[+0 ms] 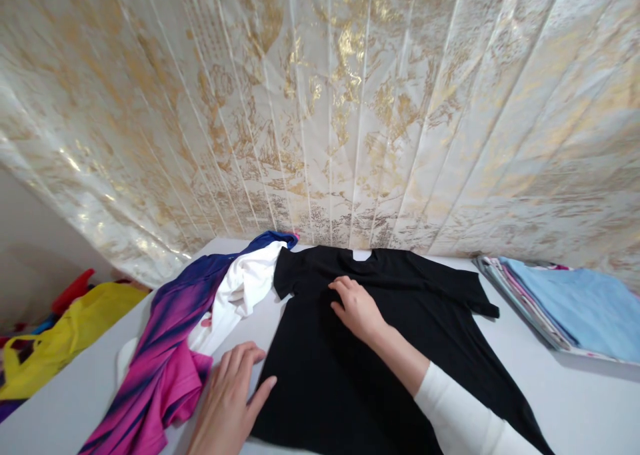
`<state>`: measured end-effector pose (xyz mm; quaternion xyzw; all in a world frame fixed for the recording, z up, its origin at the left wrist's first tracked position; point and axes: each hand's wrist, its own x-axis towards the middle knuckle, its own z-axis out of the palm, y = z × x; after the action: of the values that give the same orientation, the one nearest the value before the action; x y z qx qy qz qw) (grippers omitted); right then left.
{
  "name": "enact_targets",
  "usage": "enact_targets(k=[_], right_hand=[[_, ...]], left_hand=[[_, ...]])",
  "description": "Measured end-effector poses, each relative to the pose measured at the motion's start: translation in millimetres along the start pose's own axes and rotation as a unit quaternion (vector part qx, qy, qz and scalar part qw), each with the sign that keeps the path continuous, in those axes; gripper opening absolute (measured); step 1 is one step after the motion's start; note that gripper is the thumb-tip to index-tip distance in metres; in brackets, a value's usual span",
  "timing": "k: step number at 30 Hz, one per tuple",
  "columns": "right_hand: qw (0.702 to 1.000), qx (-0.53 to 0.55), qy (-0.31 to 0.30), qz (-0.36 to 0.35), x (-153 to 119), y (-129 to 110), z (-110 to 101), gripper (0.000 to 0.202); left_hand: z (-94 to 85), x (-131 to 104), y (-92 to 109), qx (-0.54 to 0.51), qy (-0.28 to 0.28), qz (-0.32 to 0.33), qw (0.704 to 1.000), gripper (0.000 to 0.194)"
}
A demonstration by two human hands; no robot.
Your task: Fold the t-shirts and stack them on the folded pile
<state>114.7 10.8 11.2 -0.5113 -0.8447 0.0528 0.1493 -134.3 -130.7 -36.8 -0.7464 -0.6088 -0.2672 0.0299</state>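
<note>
Black fabric marks the short-sleeved T-shirt (330, 368), which we see spread on the white table (595, 401), neckline toward the gold-patterned curtain (350, 108). Our right hand (357, 308) rests on its upper front, its grip relaxed, thumb and fingers apart. Our left hand (233, 381) is at the shirt's left edge, its grip likewise spread with nothing between thumb and fingers; we cannot tell whether the thumb touches the cloth. To the left we note a crumpled white garment (247, 278) beside a purple-and-pink garment (170, 328); to the right, a stack of folded clothes (575, 305), light blue on top.
</note>
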Motion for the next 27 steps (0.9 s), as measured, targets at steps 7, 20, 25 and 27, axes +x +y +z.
enact_targets(k=[7, 20, 25, 27], right_hand=[[0.996, -0.061, 0.029, 0.057, 61.1, 36.4, -1.7, 0.019], [0.994, -0.099, -0.005, 0.036, 69.3, 20.9, 5.6, 0.018], [0.993, -0.118, -0.022, 0.015, 65.7, 14.8, 7.6, 0.014], [0.991, -0.127, -0.027, 0.012, 66.8, 12.6, 7.2, 0.016]], left_hand=[[2.1, 11.7, 8.5, 0.0, -0.046, -0.027, 0.999, 0.024], [-4.2, 18.1, 22.2, -0.009, -0.057, -0.064, 0.996, 0.015], [-7.0, 20.8, 27.7, -0.113, -0.077, -0.153, 0.979, 0.018], [-6.1, 20.5, 28.3, -0.162, -0.098, -0.189, 0.963, 0.01]])
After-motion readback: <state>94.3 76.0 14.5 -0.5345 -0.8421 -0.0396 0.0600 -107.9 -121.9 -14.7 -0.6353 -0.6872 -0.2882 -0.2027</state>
